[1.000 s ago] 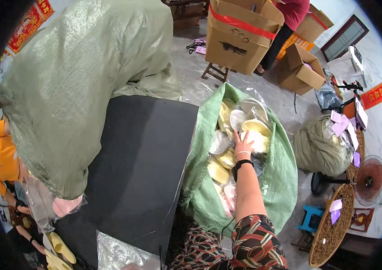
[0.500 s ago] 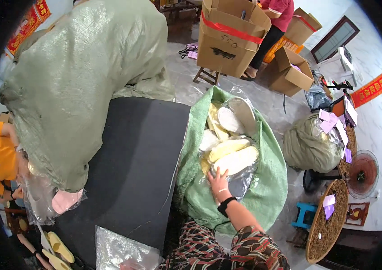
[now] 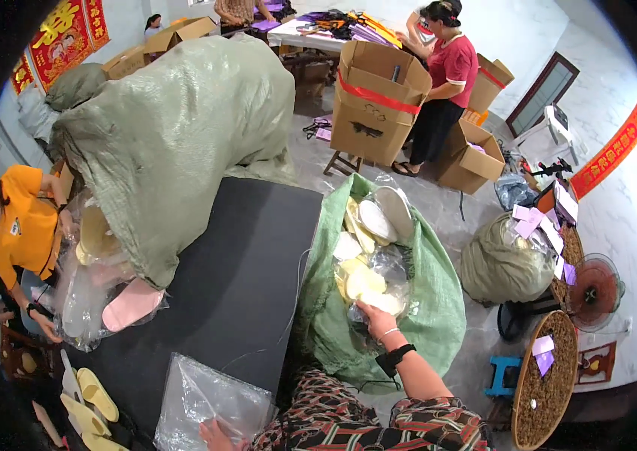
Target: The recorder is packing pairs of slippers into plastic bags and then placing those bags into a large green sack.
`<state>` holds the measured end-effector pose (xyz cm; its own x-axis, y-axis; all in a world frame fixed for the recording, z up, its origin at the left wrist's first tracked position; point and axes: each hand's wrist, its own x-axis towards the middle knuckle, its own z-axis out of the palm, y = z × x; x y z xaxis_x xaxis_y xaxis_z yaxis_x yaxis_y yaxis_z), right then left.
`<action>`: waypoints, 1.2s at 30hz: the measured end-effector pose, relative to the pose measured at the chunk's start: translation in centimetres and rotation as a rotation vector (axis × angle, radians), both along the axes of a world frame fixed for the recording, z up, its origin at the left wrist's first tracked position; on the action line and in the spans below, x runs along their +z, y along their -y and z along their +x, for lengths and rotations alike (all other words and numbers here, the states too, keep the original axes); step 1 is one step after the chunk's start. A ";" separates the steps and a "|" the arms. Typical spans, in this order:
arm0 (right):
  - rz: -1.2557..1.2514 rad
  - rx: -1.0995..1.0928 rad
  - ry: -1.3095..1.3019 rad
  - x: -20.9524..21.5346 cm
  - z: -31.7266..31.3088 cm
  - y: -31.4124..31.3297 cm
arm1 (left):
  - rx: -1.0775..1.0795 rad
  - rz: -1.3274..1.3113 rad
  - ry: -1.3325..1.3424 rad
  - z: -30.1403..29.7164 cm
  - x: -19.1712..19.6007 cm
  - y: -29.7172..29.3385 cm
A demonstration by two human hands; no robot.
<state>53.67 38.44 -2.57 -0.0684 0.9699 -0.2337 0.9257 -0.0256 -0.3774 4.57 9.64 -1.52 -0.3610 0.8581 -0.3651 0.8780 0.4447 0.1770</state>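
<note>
An open green woven sack (image 3: 439, 301) lies beside the black table (image 3: 243, 286), filled with several cream and white slippers in clear plastic (image 3: 367, 248). My right hand (image 3: 375, 319) is inside the sack's mouth, fingers closed on a clear bag of pale yellow slippers (image 3: 367, 289). A black band sits on that wrist. My left hand (image 3: 215, 434) rests at the table's near edge, pressing on a flat clear plastic bag (image 3: 209, 395).
A huge stuffed green sack (image 3: 176, 128) covers the table's far side. A person in orange (image 3: 22, 233) handles bagged slippers at left. A person in red (image 3: 446, 83) stands by cardboard boxes (image 3: 378, 98). Another green sack (image 3: 502, 263), a fan (image 3: 593, 289) and a round woven tray (image 3: 547, 376) are on the right.
My right hand has drawn back from deep in the sack toward its near edge and taken hold of a bag of yellow slippers. The view has tilted up.
</note>
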 end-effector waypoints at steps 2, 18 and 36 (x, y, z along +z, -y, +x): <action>-0.090 0.031 0.028 -0.8 -0.6 1.3 | 0.054 -0.017 0.011 -0.7 -1.0 0.7; -0.011 -0.493 0.096 -9.0 10.6 -13.0 | -0.223 0.095 0.060 -3.1 -3.8 3.0; -0.275 -0.716 0.335 -16.8 25.5 -20.1 | -0.397 -0.050 0.114 0.3 -10.5 -11.6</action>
<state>79.18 58.51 -19.35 0.6575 0.6581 -0.3668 0.7128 -0.7010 0.0200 4.83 21.24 -12.06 0.0400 0.9026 -0.4287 0.9590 0.0858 0.2700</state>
